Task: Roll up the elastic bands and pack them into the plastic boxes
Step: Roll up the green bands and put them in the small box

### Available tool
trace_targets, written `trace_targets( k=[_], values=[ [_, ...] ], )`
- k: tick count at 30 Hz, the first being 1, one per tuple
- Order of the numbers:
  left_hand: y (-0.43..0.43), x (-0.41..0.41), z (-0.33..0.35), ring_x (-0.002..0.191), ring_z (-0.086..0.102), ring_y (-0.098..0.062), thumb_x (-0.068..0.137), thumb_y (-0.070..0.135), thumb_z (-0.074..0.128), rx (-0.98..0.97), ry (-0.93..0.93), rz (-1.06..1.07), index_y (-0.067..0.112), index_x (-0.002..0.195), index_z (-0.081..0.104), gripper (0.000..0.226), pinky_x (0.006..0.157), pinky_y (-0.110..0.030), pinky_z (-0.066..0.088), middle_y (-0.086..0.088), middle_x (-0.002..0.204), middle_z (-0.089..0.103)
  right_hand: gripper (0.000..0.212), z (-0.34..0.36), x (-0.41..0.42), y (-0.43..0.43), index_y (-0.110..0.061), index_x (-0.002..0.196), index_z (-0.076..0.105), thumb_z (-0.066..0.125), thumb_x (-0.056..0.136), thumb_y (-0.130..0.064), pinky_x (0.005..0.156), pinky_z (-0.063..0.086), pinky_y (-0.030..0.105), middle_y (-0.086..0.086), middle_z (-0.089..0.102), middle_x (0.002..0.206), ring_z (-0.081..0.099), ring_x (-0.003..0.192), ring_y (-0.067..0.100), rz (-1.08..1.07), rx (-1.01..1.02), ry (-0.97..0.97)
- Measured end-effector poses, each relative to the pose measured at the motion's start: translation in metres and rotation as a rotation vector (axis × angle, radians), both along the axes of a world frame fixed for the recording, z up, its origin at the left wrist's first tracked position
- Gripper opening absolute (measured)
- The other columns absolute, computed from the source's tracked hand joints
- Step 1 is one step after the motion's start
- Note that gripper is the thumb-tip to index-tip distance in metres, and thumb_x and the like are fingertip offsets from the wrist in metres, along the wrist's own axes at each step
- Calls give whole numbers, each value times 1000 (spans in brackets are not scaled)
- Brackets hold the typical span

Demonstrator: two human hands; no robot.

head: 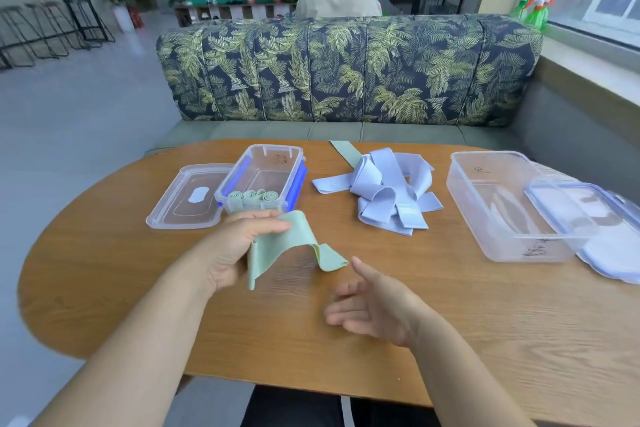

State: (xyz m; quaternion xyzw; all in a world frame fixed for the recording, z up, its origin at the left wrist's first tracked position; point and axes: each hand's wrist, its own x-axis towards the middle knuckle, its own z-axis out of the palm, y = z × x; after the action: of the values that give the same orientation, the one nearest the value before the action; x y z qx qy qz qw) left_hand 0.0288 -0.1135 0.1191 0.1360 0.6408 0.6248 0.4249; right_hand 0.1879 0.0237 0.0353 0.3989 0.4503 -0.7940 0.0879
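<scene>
Head view, packing partly done. The small box (263, 177), with blue clips, stands open at far left on the surface (450, 322). Three green rolls (252, 196) stand on end against its near wall, and the rest of the box looks unfilled. Its lid (187, 198) lies flat just to the left, touching it. The large box (502, 204) at the right appears to hold no bands, and its own lid (588, 218) leans over its right rim.

Not yet rolled: a loose heap of pale blue bands (388, 191) at far centre, a second green band (346, 152) that shows at the heap's far edge, and the green band (294, 239) now in hand. By this count most of the work is left.

The left hand (242, 246) pinches the left end of the green band between thumb and fingers, just near of the small box. The band arches to the right and its free end touches the surface. The right hand (374, 308) is spread and holds nothing. It is near and to the right of that free end, close to it but apart.
</scene>
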Motion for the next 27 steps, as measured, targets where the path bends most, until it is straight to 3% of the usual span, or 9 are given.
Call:
trace_targets(
  k=[4, 8, 11, 13, 16, 19, 22, 25, 27],
  values=[
    [-1, -2, 19, 59, 64, -14, 67, 2, 71, 92, 48, -177, 10, 89, 74, 23, 51, -17, 48, -7, 77, 68, 76, -6, -23, -11, 1, 118, 55, 32, 93, -66, 66, 58, 31, 21, 70, 107, 70, 93, 28, -21, -257, 138],
    [-7, -4, 14, 67, 65, -17, 71, 12, 66, 118, 73, -267, 2, 105, 68, 35, 59, -21, 52, -11, 86, 69, 35, -4, -47, -13, -1, 109, 59, 47, 99, -34, 56, 58, 27, 15, 71, 96, 67, 87, 26, -402, -352, 357],
    [-16, -6, -3, 66, 65, -19, 69, 12, 66, 18, 90, -347, 4, 95, 70, 27, 59, -23, 51, -13, 84, 69, 18, 7, -54, 1, -2, 106, 62, 49, 98, -11, 57, 58, 26, 10, 73, 83, 69, 72, 20, -596, -208, 466],
    [-19, -6, -15, 65, 64, -19, 66, 13, 70, -86, 97, -404, 10, 85, 72, 20, 60, -24, 50, -13, 83, 68, 17, 21, -53, 12, -9, 95, 64, 47, 97, -8, 58, 56, 24, 4, 72, 78, 69, 67, 14, -592, -30, 532],
    [-13, 0, -24, 72, 64, -17, 67, 16, 68, -213, 137, -440, 10, 95, 69, 29, 68, -26, 51, -8, 87, 70, 20, 44, -50, 26, -10, 91, 65, 47, 98, -8, 59, 52, 22, 4, 69, 79, 64, 67, 15, -498, 222, 631],
    [4, 5, -23, 93, 67, -10, 71, 34, 75, -295, 288, -338, 20, 111, 64, 44, 84, -26, 51, 3, 104, 73, 18, 56, -53, 34, -8, 92, 65, 48, 98, -8, 56, 48, 21, 1, 65, 75, 58, 63, 12, -397, 417, 656],
    [31, 9, -9, 103, 62, 0, 79, 53, 69, -169, 403, -118, 28, 111, 64, 41, 92, -26, 47, 15, 108, 69, 16, 62, -56, 38, -5, 92, 64, 48, 97, -5, 56, 45, 22, 4, 64, 80, 56, 64, 12, -282, 531, 658],
    [60, 10, 9, 64, 58, 11, 89, 47, 59, 7, 491, 67, 18, 96, 69, 32, 64, -11, 43, 21, 74, 68, 19, 63, -58, 37, 2, 105, 65, 48, 96, -1, 61, 49, 23, 8, 69, 89, 62, 71, 15, -195, 579, 669],
    [74, 8, 14, 37, 41, 2, 92, 36, 60, 52, 568, 154, 7, 87, 68, 30, 42, -13, 31, 17, 48, 53, 23, 64, -58, 35, 3, 110, 64, 47, 95, 2, 63, 50, 22, 9, 71, 91, 64, 73, 15, -185, 588, 689]
  ],
)
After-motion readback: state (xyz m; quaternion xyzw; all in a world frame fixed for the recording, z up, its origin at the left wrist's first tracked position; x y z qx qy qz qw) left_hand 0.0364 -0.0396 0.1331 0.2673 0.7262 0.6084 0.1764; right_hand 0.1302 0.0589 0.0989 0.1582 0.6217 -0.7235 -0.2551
